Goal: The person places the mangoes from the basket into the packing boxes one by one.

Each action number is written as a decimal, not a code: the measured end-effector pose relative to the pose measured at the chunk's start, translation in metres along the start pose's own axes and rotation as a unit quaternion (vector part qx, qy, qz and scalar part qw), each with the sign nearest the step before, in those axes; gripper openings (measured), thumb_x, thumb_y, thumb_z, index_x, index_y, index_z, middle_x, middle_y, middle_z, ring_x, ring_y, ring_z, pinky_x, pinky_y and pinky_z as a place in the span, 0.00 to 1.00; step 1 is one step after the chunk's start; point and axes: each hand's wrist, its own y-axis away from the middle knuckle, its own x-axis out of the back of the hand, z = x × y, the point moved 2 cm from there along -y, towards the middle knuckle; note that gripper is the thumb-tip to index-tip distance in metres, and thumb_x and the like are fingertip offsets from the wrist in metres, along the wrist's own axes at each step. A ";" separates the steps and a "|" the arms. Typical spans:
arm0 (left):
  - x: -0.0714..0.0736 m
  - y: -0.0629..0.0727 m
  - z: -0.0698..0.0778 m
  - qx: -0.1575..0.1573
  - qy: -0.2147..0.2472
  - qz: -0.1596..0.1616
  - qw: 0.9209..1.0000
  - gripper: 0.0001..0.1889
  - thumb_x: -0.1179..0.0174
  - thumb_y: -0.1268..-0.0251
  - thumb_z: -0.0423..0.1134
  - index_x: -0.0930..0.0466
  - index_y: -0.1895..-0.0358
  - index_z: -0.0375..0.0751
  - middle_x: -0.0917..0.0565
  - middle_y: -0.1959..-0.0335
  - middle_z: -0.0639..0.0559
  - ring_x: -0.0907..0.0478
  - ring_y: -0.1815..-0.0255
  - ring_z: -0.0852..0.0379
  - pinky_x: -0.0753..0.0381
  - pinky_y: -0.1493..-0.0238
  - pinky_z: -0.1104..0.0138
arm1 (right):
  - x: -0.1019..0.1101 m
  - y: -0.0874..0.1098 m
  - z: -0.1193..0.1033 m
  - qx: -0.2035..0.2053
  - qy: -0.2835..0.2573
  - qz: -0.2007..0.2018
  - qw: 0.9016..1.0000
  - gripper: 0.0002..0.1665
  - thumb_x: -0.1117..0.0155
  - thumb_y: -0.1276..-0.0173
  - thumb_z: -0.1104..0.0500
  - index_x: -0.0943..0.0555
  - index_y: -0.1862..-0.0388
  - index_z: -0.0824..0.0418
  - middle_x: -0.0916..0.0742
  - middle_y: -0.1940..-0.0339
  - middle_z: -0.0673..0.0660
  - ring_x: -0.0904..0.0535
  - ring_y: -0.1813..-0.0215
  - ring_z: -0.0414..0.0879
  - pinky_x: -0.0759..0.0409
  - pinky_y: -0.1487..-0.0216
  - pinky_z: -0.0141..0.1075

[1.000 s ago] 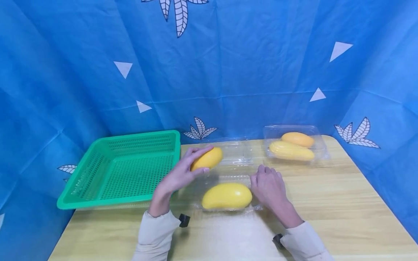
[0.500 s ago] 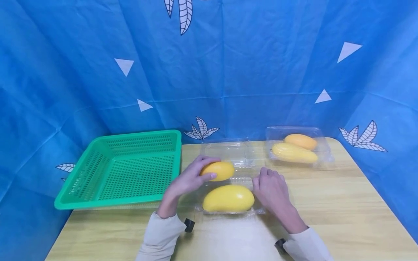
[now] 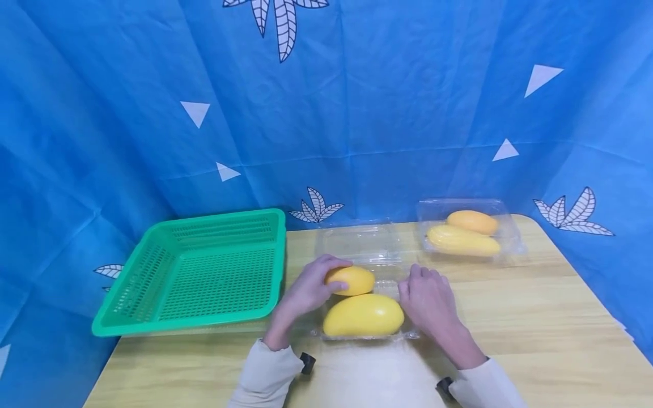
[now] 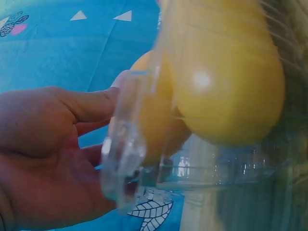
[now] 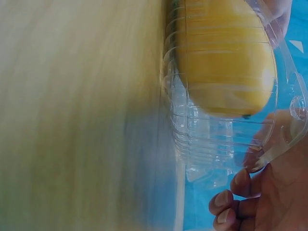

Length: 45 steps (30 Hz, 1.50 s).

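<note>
My left hand [image 3: 309, 287] holds a small orange-yellow mango [image 3: 358, 281] at its left end, low inside an opened clear plastic clamshell box [image 3: 388, 290]. Directly in front of it in the box lies a larger yellow mango [image 3: 363, 316]. In the left wrist view the small mango [image 4: 156, 115] shows behind the clear wall, thumb on its near side. My right hand [image 3: 429, 297] pinches the box's right rim; in the right wrist view its fingers [image 5: 240, 185] curl at that edge. The box's lid [image 3: 359, 241] lies folded back toward the curtain.
A green plastic basket [image 3: 219, 323] stands on the left of the wooden table [image 3: 551, 340]. At the back right, another clear box [image 3: 428, 209] contains an orange fruit [image 3: 473, 222] and a long yellow ridged fruit [image 3: 461, 241]. A blue curtain [image 3: 388, 102] surrounds the table.
My left hand has brought the small mango down and toward me, from above the box's hinge to right behind the larger mango. My right hand has stayed at the rim.
</note>
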 end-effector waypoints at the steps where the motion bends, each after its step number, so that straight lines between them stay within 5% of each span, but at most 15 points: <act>1: -0.001 -0.001 0.000 0.000 -0.007 0.004 1.000 0.24 0.30 0.35 0.35 0.19 0.35 0.44 0.19 0.45 0.49 0.23 0.45 0.49 0.22 0.42 0.52 | 0.000 0.000 0.001 0.000 0.001 0.000 1.000 0.14 0.47 0.27 0.59 0.33 0.74 0.59 0.30 0.79 0.53 0.35 0.74 0.50 0.30 0.67 0.43; 8: -0.004 -0.002 0.000 0.029 -0.043 0.026 0.998 0.27 0.23 0.45 0.34 0.16 0.39 0.44 0.17 0.44 0.51 0.23 0.44 0.49 0.24 0.38 0.52 | 0.001 0.001 0.003 -0.009 -0.004 -0.007 1.000 0.14 0.48 0.26 0.59 0.33 0.74 0.58 0.30 0.79 0.54 0.35 0.74 0.50 0.32 0.68 0.42; 19: -0.005 0.001 0.001 0.056 -0.063 0.024 0.996 0.27 0.24 0.46 0.29 0.16 0.40 0.40 0.17 0.48 0.48 0.22 0.48 0.50 0.19 0.42 0.57 | 0.000 0.002 0.005 -0.006 -0.007 0.004 1.000 0.15 0.48 0.26 0.60 0.33 0.76 0.58 0.30 0.80 0.54 0.35 0.74 0.50 0.31 0.68 0.43; 28: -0.008 0.001 0.006 0.039 -0.136 0.006 0.990 0.27 0.25 0.43 0.30 0.18 0.38 0.36 0.17 0.48 0.45 0.22 0.48 0.50 0.19 0.41 0.56 | 0.001 0.002 0.004 -0.003 -0.012 0.015 1.000 0.15 0.47 0.27 0.61 0.34 0.76 0.58 0.31 0.80 0.53 0.36 0.75 0.50 0.32 0.69 0.42; 36: -0.005 0.002 0.004 0.041 -0.097 -0.002 0.994 0.26 0.27 0.40 0.30 0.19 0.37 0.35 0.18 0.46 0.45 0.22 0.46 0.49 0.19 0.40 0.55 | 0.001 0.002 0.004 0.003 -0.013 0.021 1.000 0.16 0.47 0.27 0.61 0.34 0.77 0.57 0.31 0.81 0.53 0.36 0.76 0.49 0.33 0.71 0.41; 39: 0.001 0.003 -0.001 0.039 -0.063 0.025 0.997 0.23 0.28 0.38 0.32 0.18 0.38 0.36 0.17 0.47 0.45 0.21 0.46 0.48 0.17 0.43 0.56 | 0.001 0.002 0.005 -0.001 -0.014 0.016 1.000 0.15 0.47 0.27 0.61 0.34 0.76 0.58 0.31 0.81 0.53 0.36 0.76 0.49 0.32 0.70 0.41; 45: 0.010 -0.001 -0.010 0.026 -0.019 0.152 0.988 0.13 0.36 0.32 0.27 0.16 0.46 0.34 0.17 0.59 0.46 0.20 0.56 0.50 0.16 0.55 0.62 | 0.004 0.002 0.007 -0.011 -0.021 -0.005 1.000 0.14 0.48 0.25 0.60 0.31 0.74 0.59 0.28 0.77 0.53 0.33 0.72 0.50 0.29 0.67 0.44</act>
